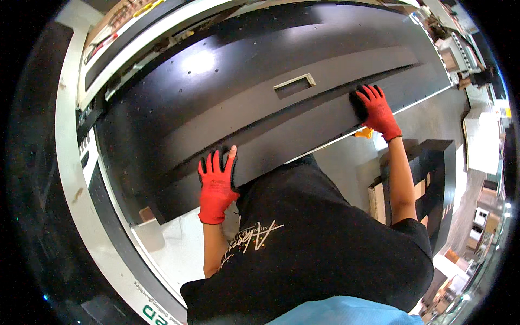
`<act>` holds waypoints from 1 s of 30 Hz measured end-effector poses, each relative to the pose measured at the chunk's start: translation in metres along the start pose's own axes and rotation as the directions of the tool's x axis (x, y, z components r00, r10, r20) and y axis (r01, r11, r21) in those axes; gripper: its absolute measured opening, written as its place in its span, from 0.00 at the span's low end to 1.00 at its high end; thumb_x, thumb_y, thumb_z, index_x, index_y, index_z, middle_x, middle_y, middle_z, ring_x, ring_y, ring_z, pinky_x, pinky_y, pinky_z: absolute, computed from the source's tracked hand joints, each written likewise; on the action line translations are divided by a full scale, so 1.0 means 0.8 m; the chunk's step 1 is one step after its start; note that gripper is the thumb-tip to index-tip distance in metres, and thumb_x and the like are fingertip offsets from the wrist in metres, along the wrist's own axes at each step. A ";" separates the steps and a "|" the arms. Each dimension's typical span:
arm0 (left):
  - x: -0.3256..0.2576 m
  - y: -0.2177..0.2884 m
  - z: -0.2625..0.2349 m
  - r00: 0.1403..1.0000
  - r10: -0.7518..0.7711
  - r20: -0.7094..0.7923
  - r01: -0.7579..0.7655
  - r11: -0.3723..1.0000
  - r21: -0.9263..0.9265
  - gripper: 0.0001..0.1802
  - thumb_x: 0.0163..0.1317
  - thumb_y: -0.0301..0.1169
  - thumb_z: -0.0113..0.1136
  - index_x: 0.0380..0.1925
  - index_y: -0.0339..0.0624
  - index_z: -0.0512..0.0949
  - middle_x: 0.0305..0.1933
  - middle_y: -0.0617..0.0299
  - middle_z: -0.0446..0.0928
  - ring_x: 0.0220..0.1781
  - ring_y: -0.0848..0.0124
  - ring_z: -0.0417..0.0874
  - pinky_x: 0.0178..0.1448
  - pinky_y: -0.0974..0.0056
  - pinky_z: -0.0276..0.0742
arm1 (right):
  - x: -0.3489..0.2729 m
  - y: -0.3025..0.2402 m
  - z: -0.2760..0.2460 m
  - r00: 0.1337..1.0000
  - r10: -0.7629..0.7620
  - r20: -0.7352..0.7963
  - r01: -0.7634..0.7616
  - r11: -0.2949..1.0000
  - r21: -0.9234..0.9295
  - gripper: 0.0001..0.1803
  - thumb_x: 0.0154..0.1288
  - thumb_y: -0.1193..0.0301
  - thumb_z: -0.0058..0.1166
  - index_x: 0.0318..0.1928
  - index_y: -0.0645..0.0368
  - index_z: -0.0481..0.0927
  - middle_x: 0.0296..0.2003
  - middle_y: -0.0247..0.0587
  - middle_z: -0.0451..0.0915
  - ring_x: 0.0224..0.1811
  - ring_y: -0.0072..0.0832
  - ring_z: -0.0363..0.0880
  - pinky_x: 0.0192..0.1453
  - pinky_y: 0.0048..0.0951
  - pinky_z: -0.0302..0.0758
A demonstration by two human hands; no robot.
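Observation:
A long dark grey board (pixel 303 127) lies in front of me on a black, dotted work surface (pixel 238 43). A dark groove or gap runs along its length; I cannot tell whether it divides two boards. Beyond that line is a rectangular cutout (pixel 295 86) with pale edges. My left hand (pixel 218 187), in a red glove with a black palm and a bare thumb tip, rests on the near edge with its fingers stretched out. Farther right, my right hand (pixel 377 111), gloved alike, lies over the same edge, fingers extended on the board; its thumb is hidden.
A white machine frame (pixel 67 162) curves along the left side. Dark boards (pixel 444 168) stand to my lower right, beside my right arm. Something orange-yellow (pixel 365 132) shows under the near edge. A pale block-like part (pixel 149 235) sits at the near left corner.

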State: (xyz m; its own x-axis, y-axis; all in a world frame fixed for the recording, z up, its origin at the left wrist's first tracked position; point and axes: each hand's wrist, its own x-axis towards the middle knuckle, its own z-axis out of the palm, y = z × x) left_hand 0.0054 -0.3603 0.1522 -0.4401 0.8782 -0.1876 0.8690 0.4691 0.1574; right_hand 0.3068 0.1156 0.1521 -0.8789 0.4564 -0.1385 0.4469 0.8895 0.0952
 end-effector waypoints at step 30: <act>0.005 -0.040 -0.034 0.991 -0.030 0.128 0.051 0.984 -0.171 0.71 0.30 0.49 0.87 0.82 0.64 0.63 0.73 0.42 0.66 0.75 0.39 0.66 0.81 0.39 0.58 | 0.037 -0.012 -0.011 0.954 -0.287 0.082 0.281 0.956 0.080 0.69 0.26 0.52 0.86 0.75 0.58 0.69 0.72 0.56 0.71 0.79 0.54 0.64 0.87 0.56 0.56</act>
State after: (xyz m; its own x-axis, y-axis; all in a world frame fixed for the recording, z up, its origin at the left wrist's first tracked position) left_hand -0.0308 -0.3694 0.1731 -0.4331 0.8446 -0.3147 0.7939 0.5228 0.3106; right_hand 0.2748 0.1207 0.1556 -0.9535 0.1819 -0.2404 0.1939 0.9806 -0.0270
